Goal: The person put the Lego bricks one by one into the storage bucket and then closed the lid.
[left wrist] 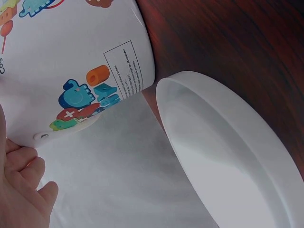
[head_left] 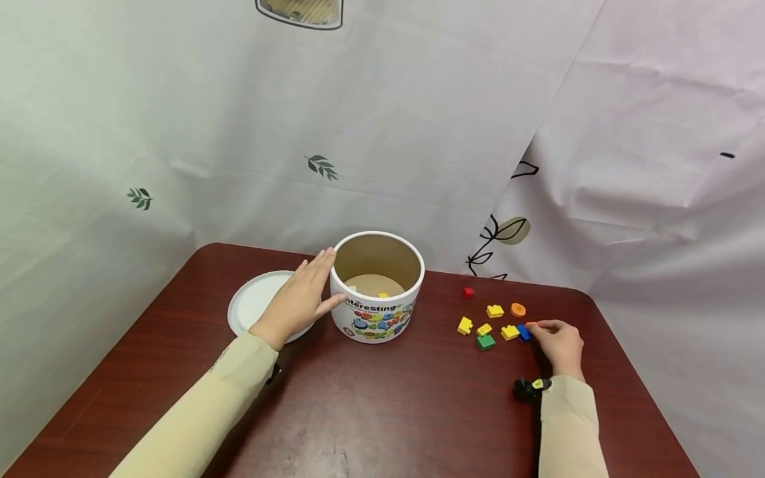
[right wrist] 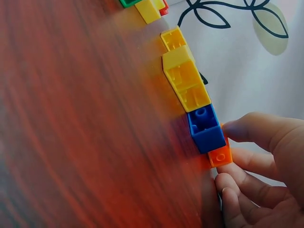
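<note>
Pinches the orange toy block (right wrist: pixel 221 156) with the thumb and fingers of the right hand (head_left: pixel 560 346), on the right side of the dark red table (head_left: pixel 418 405), just beside the blue toy block (right wrist: pixel 207 130) and a yellow block (head_left: pixel 510 332). Best to squeeze firmly and lift straight up, so as not to bump the blue toy block. Over to the left, rests the left hand (head_left: pixel 301 300) on the side of the white tub (head_left: pixel 373 325), fingers straight and thumb spread out, with the white lid (head_left: pixel 257 299) just beside the tub.
</note>
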### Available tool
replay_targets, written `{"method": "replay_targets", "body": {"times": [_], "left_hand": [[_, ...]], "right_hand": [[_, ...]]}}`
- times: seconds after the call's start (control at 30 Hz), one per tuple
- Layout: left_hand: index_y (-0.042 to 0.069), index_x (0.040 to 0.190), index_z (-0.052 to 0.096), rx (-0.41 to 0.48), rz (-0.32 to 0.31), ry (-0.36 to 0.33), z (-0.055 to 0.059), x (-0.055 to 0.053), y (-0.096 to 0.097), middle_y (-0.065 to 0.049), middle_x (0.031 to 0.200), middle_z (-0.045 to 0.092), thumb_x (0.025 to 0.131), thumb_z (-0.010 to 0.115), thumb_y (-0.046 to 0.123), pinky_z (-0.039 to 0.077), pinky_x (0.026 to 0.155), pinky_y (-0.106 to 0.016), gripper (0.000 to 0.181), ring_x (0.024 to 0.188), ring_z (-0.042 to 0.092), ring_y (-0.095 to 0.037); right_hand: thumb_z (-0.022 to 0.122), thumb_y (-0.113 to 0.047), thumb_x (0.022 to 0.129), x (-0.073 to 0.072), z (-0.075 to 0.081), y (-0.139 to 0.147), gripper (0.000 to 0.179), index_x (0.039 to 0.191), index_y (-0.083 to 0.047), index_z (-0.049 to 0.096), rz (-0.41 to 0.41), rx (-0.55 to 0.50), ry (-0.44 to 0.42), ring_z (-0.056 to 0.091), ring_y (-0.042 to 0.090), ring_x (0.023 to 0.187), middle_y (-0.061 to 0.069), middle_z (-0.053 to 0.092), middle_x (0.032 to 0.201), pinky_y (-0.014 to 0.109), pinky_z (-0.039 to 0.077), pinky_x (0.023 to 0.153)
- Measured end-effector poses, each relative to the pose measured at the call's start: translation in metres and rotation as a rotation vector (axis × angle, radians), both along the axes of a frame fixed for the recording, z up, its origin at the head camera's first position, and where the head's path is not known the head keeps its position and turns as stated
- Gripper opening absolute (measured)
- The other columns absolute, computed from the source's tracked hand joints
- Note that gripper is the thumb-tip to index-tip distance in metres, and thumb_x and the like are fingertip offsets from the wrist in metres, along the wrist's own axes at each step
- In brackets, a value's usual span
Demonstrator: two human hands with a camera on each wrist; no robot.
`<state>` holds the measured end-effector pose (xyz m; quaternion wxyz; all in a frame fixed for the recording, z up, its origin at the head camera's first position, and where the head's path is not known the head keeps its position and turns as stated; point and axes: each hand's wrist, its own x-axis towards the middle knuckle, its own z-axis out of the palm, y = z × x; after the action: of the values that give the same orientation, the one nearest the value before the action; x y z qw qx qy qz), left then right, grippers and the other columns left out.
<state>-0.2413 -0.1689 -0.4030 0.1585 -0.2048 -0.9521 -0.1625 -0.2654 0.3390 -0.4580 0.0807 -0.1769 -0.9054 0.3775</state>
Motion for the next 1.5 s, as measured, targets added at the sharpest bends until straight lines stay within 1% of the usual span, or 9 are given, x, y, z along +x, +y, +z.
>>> {"method": "replay_targets", "body": {"times": [0.1, 0.17, 0.33, 0.47, 0.73, 0.93, 1.17, 1.33, 1.5], "left_hand": [[-0.006, 0.157, 0.027, -0.002, 0.001, 0.002, 0.0, 0.0, 0.0, -0.021, 0.163, 0.028, 0.097, 0.065, 0.047, 0.024, 0.122, -0.055, 0.088, 0.151, 0.027, -0.034], [-0.006, 0.157, 0.027, -0.003, 0.002, 0.0, 0.0, 0.0, 0.0, -0.021, 0.163, 0.028, 0.097, 0.065, 0.047, 0.024, 0.122, -0.055, 0.088, 0.151, 0.027, -0.033], [-0.006, 0.157, 0.027, -0.002, 0.0, -0.006, 0.0, 0.0, 0.0, -0.021, 0.163, 0.028, 0.098, 0.065, 0.047, 0.023, 0.122, -0.055, 0.088, 0.151, 0.027, -0.033], [-0.006, 0.157, 0.027, -0.001, -0.002, -0.006, 0.0, -0.001, 0.001, -0.021, 0.163, 0.028, 0.098, 0.065, 0.046, 0.022, 0.123, -0.054, 0.088, 0.151, 0.027, -0.034], [-0.006, 0.156, 0.029, 0.007, -0.002, -0.004, -0.002, -0.002, 0.0, -0.02, 0.163, 0.028, 0.098, 0.065, 0.047, 0.022, 0.123, -0.053, 0.087, 0.152, 0.026, -0.033], [-0.005, 0.157, 0.026, 0.01, -0.001, -0.025, -0.001, -0.001, -0.001, -0.019, 0.165, 0.026, 0.098, 0.063, 0.048, 0.019, 0.124, -0.052, 0.088, 0.153, 0.024, -0.031], [-0.005, 0.157, 0.027, 0.008, 0.0, -0.028, 0.001, -0.001, 0.0, -0.019, 0.164, 0.026, 0.098, 0.063, 0.048, 0.02, 0.124, -0.052, 0.087, 0.153, 0.024, -0.031], [-0.005, 0.157, 0.026, 0.007, -0.001, -0.023, -0.001, -0.001, -0.001, -0.019, 0.164, 0.026, 0.098, 0.063, 0.048, 0.02, 0.124, -0.053, 0.088, 0.152, 0.024, -0.032], [-0.005, 0.158, 0.026, 0.008, -0.002, -0.024, -0.001, -0.002, -0.002, -0.019, 0.165, 0.026, 0.098, 0.063, 0.048, 0.019, 0.124, -0.052, 0.088, 0.152, 0.024, -0.032]], "right_hand": [[0.07, -0.032, 0.095, 0.001, -0.001, 0.0, 0.045, 0.111, 0.01, 0.069, -0.013, 0.003, 0.018, 0.052, 0.043, 0.107, 0.03, 0.065, 0.114, 0.055, 0.047, 0.091], [0.071, -0.032, 0.095, 0.002, -0.001, 0.0, 0.045, 0.11, 0.01, 0.07, -0.02, 0.005, 0.03, 0.054, 0.041, 0.105, 0.028, 0.068, 0.11, 0.051, 0.048, 0.087], [0.07, -0.031, 0.095, 0.003, 0.003, -0.002, 0.042, 0.111, 0.007, 0.071, -0.026, 0.013, 0.061, 0.06, 0.032, 0.094, 0.021, 0.071, 0.096, 0.032, 0.049, 0.072], [0.069, -0.033, 0.095, 0.004, 0.01, -0.006, 0.041, 0.112, 0.004, 0.072, -0.014, 0.014, 0.084, 0.06, 0.027, 0.089, 0.017, 0.072, 0.097, 0.024, 0.047, 0.066], [0.07, -0.037, 0.095, 0.008, 0.032, -0.023, 0.043, 0.117, 0.0, 0.073, 0.03, 0.022, 0.144, 0.063, 0.026, 0.092, 0.018, 0.072, 0.105, 0.018, 0.047, 0.064], [0.07, -0.041, 0.095, 0.011, 0.05, -0.037, 0.045, 0.118, -0.002, 0.073, 0.064, 0.008, 0.193, 0.062, 0.017, 0.089, 0.018, 0.072, 0.109, 0.013, 0.047, 0.064], [0.074, -0.038, 0.093, 0.018, 0.067, -0.058, 0.041, 0.115, -0.004, 0.075, 0.122, -0.007, 0.289, 0.06, -0.003, 0.076, 0.017, 0.074, 0.105, 0.01, 0.049, 0.064], [0.075, -0.034, 0.092, 0.021, 0.077, -0.077, 0.036, 0.113, -0.004, 0.076, 0.176, -0.023, 0.35, 0.062, -0.005, 0.075, 0.016, 0.075, 0.101, 0.01, 0.051, 0.063], [0.077, -0.029, 0.092, 0.022, 0.083, -0.096, 0.031, 0.112, -0.005, 0.077, 0.238, -0.01, 0.423, 0.061, -0.006, 0.077, 0.013, 0.075, 0.1, 0.009, 0.05, 0.065]]}}
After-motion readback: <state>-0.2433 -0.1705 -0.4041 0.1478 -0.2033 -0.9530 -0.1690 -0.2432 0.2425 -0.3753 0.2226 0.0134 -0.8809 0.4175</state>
